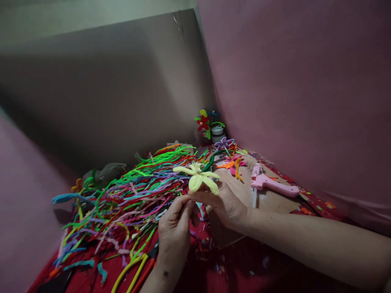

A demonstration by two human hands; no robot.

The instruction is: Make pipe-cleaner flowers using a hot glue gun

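From where I stood, the right hand (229,206) had the yellow flower (198,180) pinched from underneath, and the left hand (175,224) had its fingers bunched just below, though I couldn't tell if they gripped it too. The flower was up by a messy pile of pipe cleaners (149,175), glue gun (271,185) off right on some cardboard (282,202).

Open air above the yellow flower (198,180); pipe cleaners (143,183) crowd left, glue gun (270,184) blocks right
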